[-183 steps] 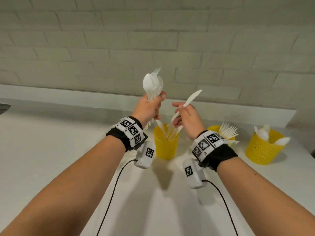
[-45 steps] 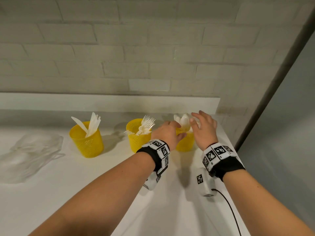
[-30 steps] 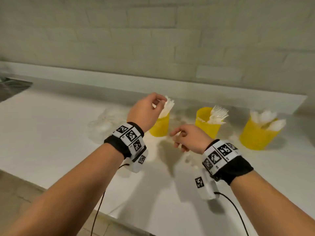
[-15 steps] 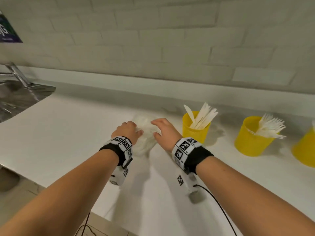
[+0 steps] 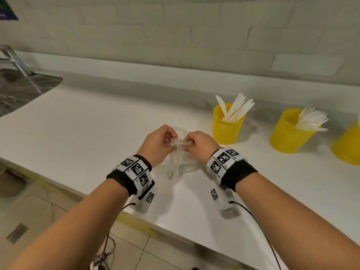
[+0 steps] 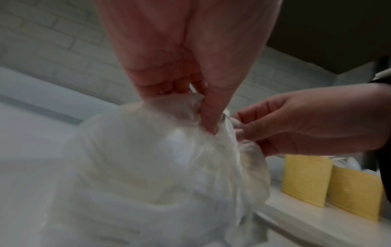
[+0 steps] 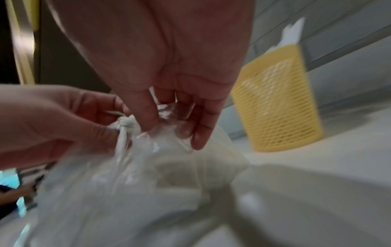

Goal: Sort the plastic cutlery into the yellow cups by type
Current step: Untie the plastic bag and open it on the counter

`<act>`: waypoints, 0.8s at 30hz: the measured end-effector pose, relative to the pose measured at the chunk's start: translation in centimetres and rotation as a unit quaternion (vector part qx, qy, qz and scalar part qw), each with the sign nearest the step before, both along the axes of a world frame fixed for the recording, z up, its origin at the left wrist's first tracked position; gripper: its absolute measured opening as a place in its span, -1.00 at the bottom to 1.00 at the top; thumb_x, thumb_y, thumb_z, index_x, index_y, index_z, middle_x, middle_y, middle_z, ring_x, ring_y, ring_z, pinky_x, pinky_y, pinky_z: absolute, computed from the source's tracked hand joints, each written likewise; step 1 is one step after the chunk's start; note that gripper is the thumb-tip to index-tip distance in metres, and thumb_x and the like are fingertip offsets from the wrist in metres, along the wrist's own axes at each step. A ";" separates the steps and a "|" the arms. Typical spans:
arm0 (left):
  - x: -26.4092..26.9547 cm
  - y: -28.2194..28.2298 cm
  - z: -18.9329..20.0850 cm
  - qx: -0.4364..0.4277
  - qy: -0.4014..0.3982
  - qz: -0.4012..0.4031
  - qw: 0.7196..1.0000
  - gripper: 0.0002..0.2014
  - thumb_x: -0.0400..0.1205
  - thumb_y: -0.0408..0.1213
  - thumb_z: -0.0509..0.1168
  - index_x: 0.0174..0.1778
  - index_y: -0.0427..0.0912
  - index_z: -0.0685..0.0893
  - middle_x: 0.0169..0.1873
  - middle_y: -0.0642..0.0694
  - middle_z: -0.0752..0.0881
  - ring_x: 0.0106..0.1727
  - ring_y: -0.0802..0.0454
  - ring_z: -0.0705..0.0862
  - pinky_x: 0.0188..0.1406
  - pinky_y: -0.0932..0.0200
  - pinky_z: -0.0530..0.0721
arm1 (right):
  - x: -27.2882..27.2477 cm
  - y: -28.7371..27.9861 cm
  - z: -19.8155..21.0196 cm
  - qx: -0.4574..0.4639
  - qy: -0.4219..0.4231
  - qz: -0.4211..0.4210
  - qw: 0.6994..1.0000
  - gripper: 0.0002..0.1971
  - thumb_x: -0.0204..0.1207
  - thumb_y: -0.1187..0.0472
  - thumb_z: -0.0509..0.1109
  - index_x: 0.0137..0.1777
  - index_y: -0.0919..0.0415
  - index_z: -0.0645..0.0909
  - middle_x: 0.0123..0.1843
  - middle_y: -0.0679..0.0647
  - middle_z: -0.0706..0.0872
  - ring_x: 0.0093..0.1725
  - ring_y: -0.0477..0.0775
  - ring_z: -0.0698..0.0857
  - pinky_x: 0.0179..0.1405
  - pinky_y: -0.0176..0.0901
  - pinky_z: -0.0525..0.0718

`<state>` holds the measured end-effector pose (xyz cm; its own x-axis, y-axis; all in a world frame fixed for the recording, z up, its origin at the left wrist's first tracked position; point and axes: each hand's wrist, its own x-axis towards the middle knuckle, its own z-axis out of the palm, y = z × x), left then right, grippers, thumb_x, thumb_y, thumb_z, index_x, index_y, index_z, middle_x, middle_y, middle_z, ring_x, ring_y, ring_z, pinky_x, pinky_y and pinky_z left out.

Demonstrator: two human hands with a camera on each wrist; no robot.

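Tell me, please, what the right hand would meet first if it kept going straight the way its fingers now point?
Probably the clear plastic bag itself: the right hand already pinches its knotted top, fingers pointing down and leftward. Just beyond lies the left hand, gripping the same knot; depth between them is unclear.

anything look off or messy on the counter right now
Nothing spilled or damaged. The knives and forks stand sorted in their yellow cups. The one unsorted thing is a crumpled clear plastic bag, knotted at the top, which both hands, left and right, pinch.
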<state>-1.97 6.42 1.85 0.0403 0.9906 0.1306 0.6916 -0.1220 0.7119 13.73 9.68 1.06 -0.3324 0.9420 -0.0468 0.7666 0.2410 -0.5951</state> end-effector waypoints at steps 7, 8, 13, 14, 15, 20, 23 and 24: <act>7.8 -1.7 1.5 0.019 -0.026 -0.132 0.991 -0.75 0.45 -0.21 0.54 0.00 0.07 0.70 -0.09 0.15 0.48 -0.22 0.32 0.56 -0.05 0.53 0.55 | 10.0 -5.0 2.7 0.012 0.100 -0.128 0.987 -0.86 0.50 0.16 0.45 0.00 0.16 0.63 -0.31 -0.10 0.53 -0.24 -0.05 0.52 -0.28 -0.26 0.39; 9.0 -1.8 1.5 0.017 -0.028 -0.144 0.989 -0.75 0.46 -0.20 0.54 0.01 0.05 0.71 -0.09 0.14 0.48 -0.22 0.31 0.56 -0.06 0.54 0.53 | 11.4 -5.4 2.7 0.020 0.110 -0.151 0.982 -0.88 0.48 0.18 0.48 -0.05 0.12 0.62 -0.35 -0.13 0.51 -0.30 -0.10 0.52 -0.34 -0.35 0.40; 14.5 -2.1 1.1 -0.006 -0.015 -0.134 0.991 -0.86 0.55 -0.29 0.44 0.00 -0.06 0.74 -0.13 0.08 0.67 -0.23 0.37 0.55 -0.18 0.49 0.44 | 15.7 -7.8 1.5 0.079 0.112 -0.191 0.972 -0.70 0.37 0.33 0.48 0.07 0.05 0.60 0.04 0.03 0.44 0.03 0.05 0.50 0.18 -0.17 0.54; 15.3 -2.1 1.1 -0.017 -0.025 -0.126 0.992 -0.87 0.56 -0.29 0.44 0.00 -0.08 0.74 -0.14 0.07 0.70 -0.24 0.37 0.55 -0.17 0.52 0.46 | 16.1 -8.2 1.3 0.120 0.103 -0.193 0.968 -0.71 0.37 0.31 0.47 0.08 0.07 0.64 0.08 0.03 0.42 0.11 0.06 0.45 0.24 -0.15 0.47; 16.0 -2.2 1.2 -0.025 -0.032 -0.122 0.992 -0.87 0.56 -0.29 0.43 0.01 -0.09 0.74 -0.13 0.05 0.72 -0.23 0.35 0.57 -0.16 0.53 0.48 | 16.4 -8.4 1.3 0.151 0.108 -0.191 0.964 -0.77 0.39 0.28 0.47 0.04 0.09 0.68 0.07 0.04 0.45 0.11 0.05 0.44 0.22 -0.17 0.44; 17.6 -2.6 1.6 -0.042 -0.015 -0.111 0.993 -0.85 0.58 -0.25 0.41 0.04 -0.18 0.74 -0.04 -0.09 0.78 -0.01 0.05 0.69 0.04 0.23 0.57 | 17.1 -8.3 1.8 0.113 0.138 -0.142 0.974 -0.91 0.46 0.18 0.48 -0.06 0.12 0.72 -0.17 -0.04 0.68 -0.27 -0.23 0.53 -0.13 -0.28 0.50; 18.2 -2.9 1.3 -0.047 -0.023 -0.102 0.993 -0.81 0.58 -0.27 0.42 0.06 -0.25 0.73 -0.04 -0.14 0.79 0.02 -0.01 0.71 -0.07 0.32 0.53 | 17.6 -8.1 1.8 0.099 0.110 -0.131 0.980 -0.92 0.42 0.19 0.49 -0.10 0.09 0.68 -0.24 -0.09 0.69 -0.39 -0.27 0.53 -0.22 -0.27 0.52; 18.4 -3.0 1.1 -0.047 -0.022 -0.100 0.994 -0.82 0.57 -0.27 0.42 0.05 -0.24 0.74 -0.05 -0.14 0.79 0.02 0.00 0.71 -0.06 0.32 0.53 | 17.8 -8.0 1.8 0.089 0.101 -0.124 0.983 -0.92 0.42 0.19 0.49 -0.12 0.08 0.66 -0.25 -0.10 0.69 -0.42 -0.28 0.52 -0.24 -0.27 0.52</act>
<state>16.39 3.43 2.99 0.2344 0.9711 0.0443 0.6273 -0.1859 0.7562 31.52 1.64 2.89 -0.0775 0.9824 0.1701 0.6858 0.1764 -0.7061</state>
